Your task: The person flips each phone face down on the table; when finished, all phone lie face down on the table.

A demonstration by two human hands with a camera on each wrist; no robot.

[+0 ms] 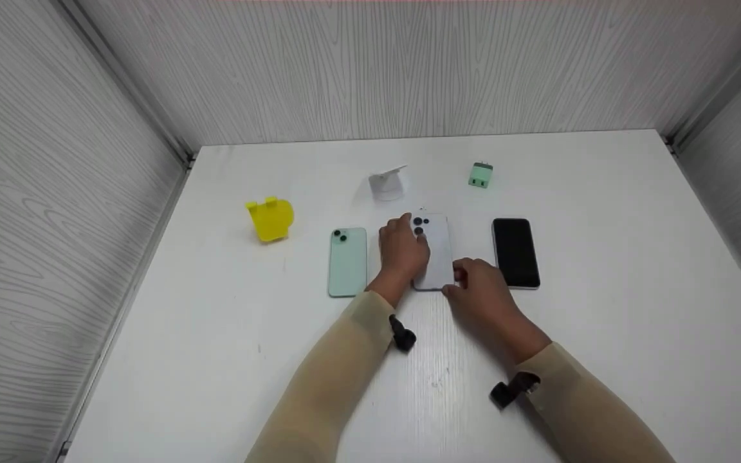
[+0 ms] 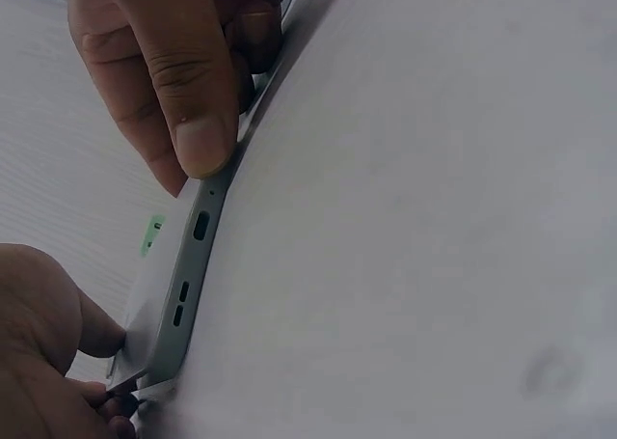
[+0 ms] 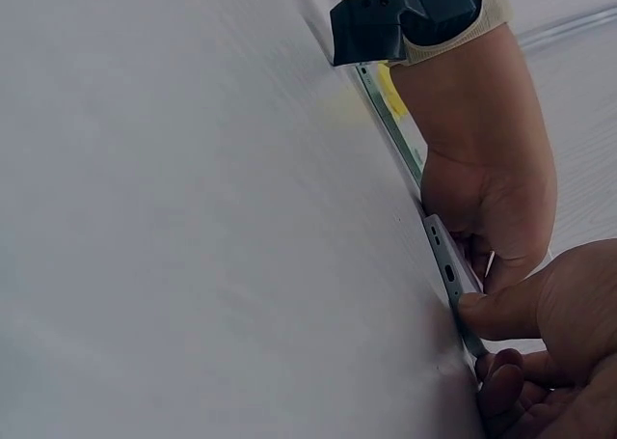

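**Two hands working the middle phone's edges**

Two hands are closing on one silver-white phone [image 1: 436, 254] lying face down in the middle of the white table [image 1: 602, 212]. Left hand [image 1: 401, 251] is resting over the phone's left side, fingers curled onto its edge near the camera lenses; the left wrist view is showing a fingertip [image 2: 198, 140] pressing the rim just above the port. Right hand [image 1: 483, 292] is pinching the near right corner, thumb [image 3: 501, 309] lying against the bottom edge. Phone's long axis is running away from the person, so both hands are reaching it from the near end, the left one sitting farther up the body.

Beside it, a mint phone [image 1: 347, 261] is lying to the left and a black phone [image 1: 516, 252] to the right, both parallel. Farther back are sitting a yellow stand [image 1: 271, 219], a white stand [image 1: 388, 182] and a green charger [image 1: 480, 174].
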